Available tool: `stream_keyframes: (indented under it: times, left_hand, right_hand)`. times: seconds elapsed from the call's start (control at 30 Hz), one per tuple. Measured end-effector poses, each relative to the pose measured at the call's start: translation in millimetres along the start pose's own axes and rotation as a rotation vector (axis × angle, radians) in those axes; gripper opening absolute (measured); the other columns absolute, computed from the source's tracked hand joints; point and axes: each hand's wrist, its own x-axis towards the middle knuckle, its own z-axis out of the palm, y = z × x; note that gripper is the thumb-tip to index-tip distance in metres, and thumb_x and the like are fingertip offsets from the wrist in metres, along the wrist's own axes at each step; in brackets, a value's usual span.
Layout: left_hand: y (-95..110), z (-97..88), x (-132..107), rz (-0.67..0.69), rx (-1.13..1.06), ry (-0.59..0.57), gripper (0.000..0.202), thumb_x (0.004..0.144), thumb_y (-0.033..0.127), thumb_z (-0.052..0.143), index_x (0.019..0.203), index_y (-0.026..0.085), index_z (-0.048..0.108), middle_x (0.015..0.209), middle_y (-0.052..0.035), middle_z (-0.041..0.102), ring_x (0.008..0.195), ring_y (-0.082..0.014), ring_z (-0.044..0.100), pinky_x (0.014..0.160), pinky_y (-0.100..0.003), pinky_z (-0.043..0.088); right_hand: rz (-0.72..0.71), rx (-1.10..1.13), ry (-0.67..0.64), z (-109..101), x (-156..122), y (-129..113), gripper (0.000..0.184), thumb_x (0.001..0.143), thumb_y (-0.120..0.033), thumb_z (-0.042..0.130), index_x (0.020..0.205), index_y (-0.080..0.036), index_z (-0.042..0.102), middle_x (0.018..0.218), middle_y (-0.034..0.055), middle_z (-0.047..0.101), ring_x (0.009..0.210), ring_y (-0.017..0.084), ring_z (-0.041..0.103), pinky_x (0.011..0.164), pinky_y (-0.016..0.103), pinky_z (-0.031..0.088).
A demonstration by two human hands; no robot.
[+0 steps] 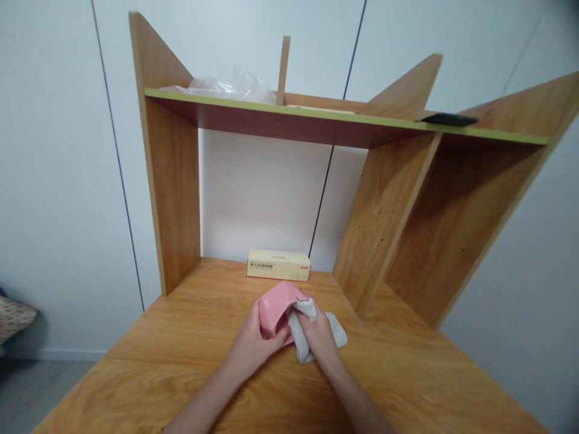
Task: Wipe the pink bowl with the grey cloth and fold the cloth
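Observation:
A pink hollow container with angular sides [279,301] is tilted above the desk, its opening turned toward me. My left hand [259,340] grips its left and near side, with the thumb at the rim. A pale grey cloth [300,340] is bunched in my right hand [319,334], whose fingers press it at the container's opening. Part of the cloth hangs out to the right and below that hand. The fingertips inside the cloth are hidden.
Behind the hands a cream box [278,265] with printed text stands on the wooden desk [190,343]. Upright panels carry a shelf [271,108] with a clear plastic bag [230,87] and a flat black object [449,119].

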Motion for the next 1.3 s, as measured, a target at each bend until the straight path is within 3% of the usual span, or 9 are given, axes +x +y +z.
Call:
stream_keyframes:
  times: [0.07,0.27,0.5,0.67,0.9,1.03,1.13,1.23,1.3]
  left_hand:
    - [0,-0.7,0,-0.062,0.095,0.024,0.058,0.067,0.036,0.06,0.117,0.015,0.039,0.103,-0.0104,0.059,0.092,-0.0226,0.057,0.078,-0.032,0.044]
    - [7,-2.8,1,-0.125,0.321,0.031,0.049,0.067,0.036,0.058,0.11,0.016,0.045,0.089,-0.0075,0.064,0.078,-0.0229,0.06,0.068,-0.031,0.045]
    - [12,-3.2,1,-0.129,0.399,0.018,0.05,0.068,0.035,0.056,0.113,0.017,0.044,0.091,-0.0074,0.064,0.08,-0.023,0.06,0.07,-0.031,0.044]
    - [21,-3.0,-1,-0.147,0.453,-0.051,0.057,0.066,0.033,0.057,0.118,0.017,0.041,0.095,-0.0082,0.064,0.085,-0.0251,0.06,0.073,-0.031,0.044]
    - [24,-8.8,-1,-0.12,0.463,-0.073,0.063,0.067,0.043,0.057,0.123,0.022,0.038,0.102,-0.0076,0.062,0.088,-0.0291,0.059,0.074,-0.036,0.042]
    - [20,-13.3,1,-0.108,0.322,0.019,0.079,0.07,0.049,0.056,0.133,0.019,0.019,0.118,-0.0099,0.052,0.097,-0.0268,0.055,0.079,-0.036,0.042]
    - [16,-10.4,-1,-0.062,0.2,0.03,0.088,0.068,0.048,0.06,0.134,0.018,0.011,0.126,-0.012,0.044,0.108,-0.026,0.048,0.085,-0.035,0.04]
    - [11,-5.7,-3,0.014,0.079,-0.03,0.074,0.07,0.039,0.059,0.129,0.017,0.021,0.121,-0.0108,0.048,0.105,-0.0211,0.05,0.084,-0.03,0.041]
    - [10,-4.8,-3,0.014,0.086,-0.038,0.061,0.071,0.036,0.058,0.122,0.017,0.029,0.11,-0.0083,0.056,0.094,-0.0191,0.056,0.077,-0.028,0.044]
  right_hand:
    - [0.001,-0.048,-0.014,0,-1,-3,0.043,0.073,-0.029,0.046,0.113,-0.016,0.051,0.099,0.0077,0.064,0.088,0.02,0.059,0.074,0.029,0.045]
    - [-0.102,-0.593,0.065,-16,-1,-19,0.054,0.07,-0.027,0.051,0.123,-0.019,0.043,0.072,0.0045,0.066,0.065,0.021,0.06,0.057,0.027,0.041]
    - [-0.006,-0.636,-0.033,-12,0,-13,0.058,0.072,-0.029,0.051,0.127,-0.016,0.036,0.074,0.0057,0.066,0.066,0.02,0.06,0.052,0.024,0.037]
    - [-0.163,-0.717,0.034,-20,-2,-19,0.054,0.074,-0.032,0.049,0.126,-0.021,0.039,0.069,0.0034,0.064,0.063,0.02,0.059,0.054,0.025,0.036]
    - [-0.022,-0.378,-0.07,-16,-1,-7,0.056,0.073,-0.025,0.046,0.127,-0.017,0.035,0.066,0.0006,0.064,0.061,0.018,0.059,0.054,0.024,0.041]
    - [0.051,-0.122,0.034,-10,-1,-10,0.047,0.075,-0.026,0.043,0.121,-0.015,0.043,0.082,0.0056,0.066,0.074,0.019,0.061,0.062,0.026,0.045]
    - [0.077,-0.001,0.064,-5,-2,-13,0.031,0.076,-0.027,0.042,0.102,-0.014,0.055,0.091,0.0096,0.065,0.084,0.02,0.06,0.071,0.026,0.046]
    - [0.078,0.012,0.019,0,-2,-11,0.026,0.077,-0.029,0.042,0.087,-0.013,0.058,0.082,0.0104,0.066,0.076,0.021,0.062,0.069,0.028,0.047]
    - [0.067,0.001,-0.008,0,-1,-10,0.027,0.075,-0.032,0.045,0.088,-0.013,0.058,0.081,0.0095,0.066,0.075,0.022,0.062,0.067,0.029,0.047]
